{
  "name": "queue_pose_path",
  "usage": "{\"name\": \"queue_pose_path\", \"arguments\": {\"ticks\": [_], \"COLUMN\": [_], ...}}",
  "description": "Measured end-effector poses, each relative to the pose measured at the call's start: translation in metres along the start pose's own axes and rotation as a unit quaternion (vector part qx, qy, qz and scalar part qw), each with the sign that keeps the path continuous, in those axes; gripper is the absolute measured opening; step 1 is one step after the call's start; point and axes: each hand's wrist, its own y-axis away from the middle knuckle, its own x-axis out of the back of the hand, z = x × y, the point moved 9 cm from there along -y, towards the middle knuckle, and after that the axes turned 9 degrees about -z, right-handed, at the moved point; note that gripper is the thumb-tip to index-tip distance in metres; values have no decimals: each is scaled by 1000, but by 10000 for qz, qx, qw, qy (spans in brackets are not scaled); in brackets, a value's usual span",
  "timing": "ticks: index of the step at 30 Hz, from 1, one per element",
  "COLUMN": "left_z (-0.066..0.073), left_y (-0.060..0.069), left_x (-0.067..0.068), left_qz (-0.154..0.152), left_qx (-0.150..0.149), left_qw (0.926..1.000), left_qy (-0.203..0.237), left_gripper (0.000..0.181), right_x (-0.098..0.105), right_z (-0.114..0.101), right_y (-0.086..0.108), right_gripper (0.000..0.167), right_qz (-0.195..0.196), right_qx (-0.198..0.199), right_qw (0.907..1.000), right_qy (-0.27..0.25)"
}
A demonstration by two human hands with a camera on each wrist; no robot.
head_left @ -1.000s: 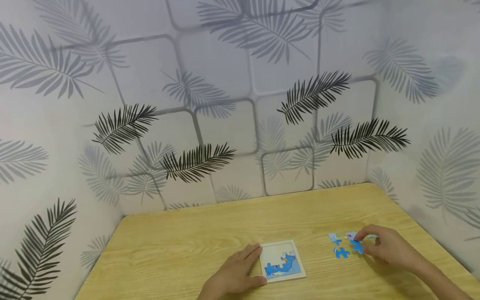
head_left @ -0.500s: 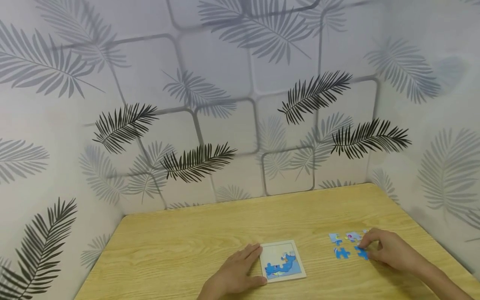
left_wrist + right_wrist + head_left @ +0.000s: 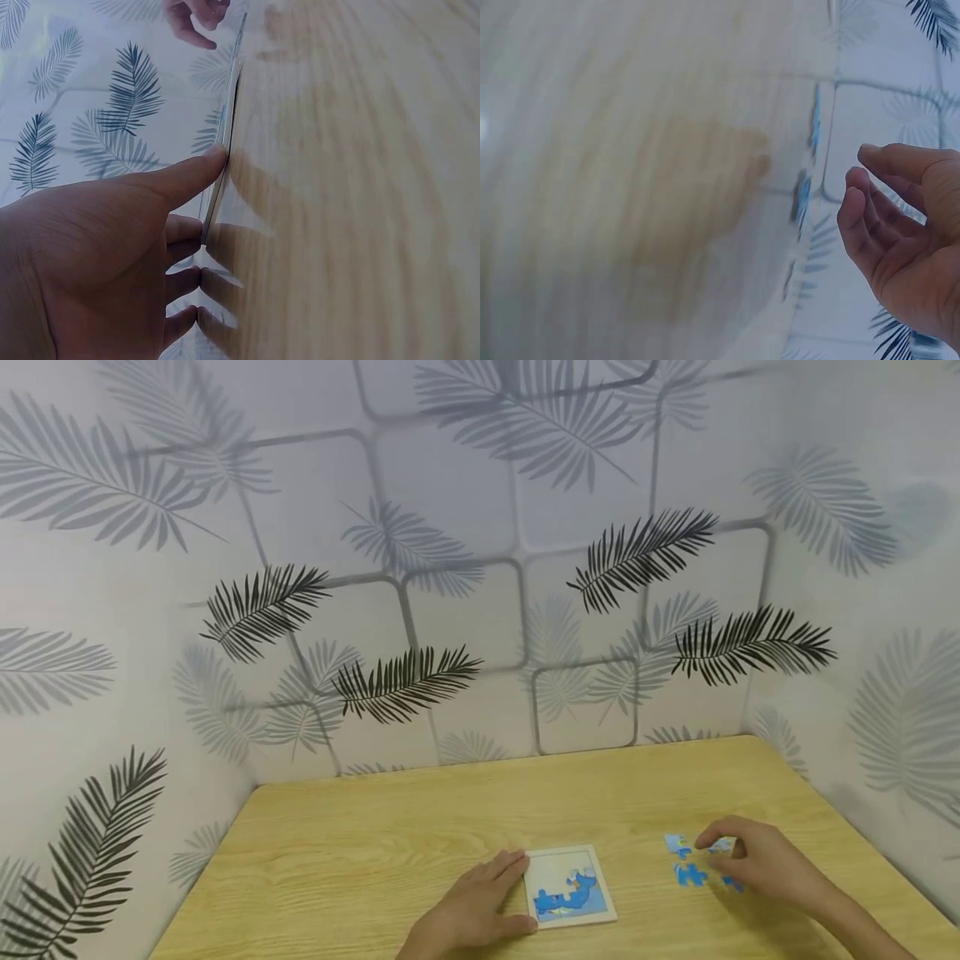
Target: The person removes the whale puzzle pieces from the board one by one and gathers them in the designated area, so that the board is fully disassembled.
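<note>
My left hand (image 3: 475, 902) lies along the left side of a white-framed jigsaw board (image 3: 609, 893). Its thumb and fingertips touch the frame's edge; in the left wrist view the thumb (image 3: 196, 176) is stretched straight against the thin board (image 3: 223, 161). Blue puzzle pieces fill the board's lower part. Further right, my right hand (image 3: 765, 864) hovers over loose jigsaw pieces, its fingers loosely bent and nothing between them in the right wrist view (image 3: 911, 225). An upper-left piece (image 3: 677, 843) and a lower-left piece (image 3: 690, 875) show fully; the hand partly covers others, including a blue piece (image 3: 732, 884).
A light wood-grain table (image 3: 375, 843) carries everything. Behind it and along its sides stand pale walls (image 3: 450, 710) with a leaf pattern. A strip of table separates the board from the loose pieces.
The lower-right blue piece was slid to the right under my right fingers, which then let go and moved up and left over the upper pieces. My left hand keeps its place; the view shifted slightly.
</note>
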Motion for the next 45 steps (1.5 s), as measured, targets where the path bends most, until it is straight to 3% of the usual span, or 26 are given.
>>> {"name": "queue_pose_path", "arguments": {"ticks": [6,14,18,23,28,35,45], "left_z": [4,7,7,9,9,11,11], "left_y": [2,1,0,0,0,2,4], "left_x": [1,4,4,2,2,4,5], "left_qz": [-43,-159,-169,-132,-151,-105,-196], "left_qx": [-53,-12,12,-77,-22,23,176], "left_qw": [10000,9999,9998,9999,9999,9997,9996], "left_qy": [-8,58,70,-11,-33,-198,-44], "left_gripper": [86,85,85,85,85,83,84], "right_x": [-23,-63,-84,-101,-109,-112,-110], "right_z": [-32,-62,-70,-75,-86,-89,-94], "right_y": [-25,-53,-64,-71,-71,-74,-75], "right_gripper": [25,37,37,32,29,33,36], "right_qz": [-424,-1114,-1336,-1325,-1276,-1381,-1279], "right_qx": [404,837,904,792,906,695,766], "right_qw": [9973,9848,9813,9852,9874,9877,9886], "right_qy": [-448,-1034,-1051,-743,-213,-251,-232]}}
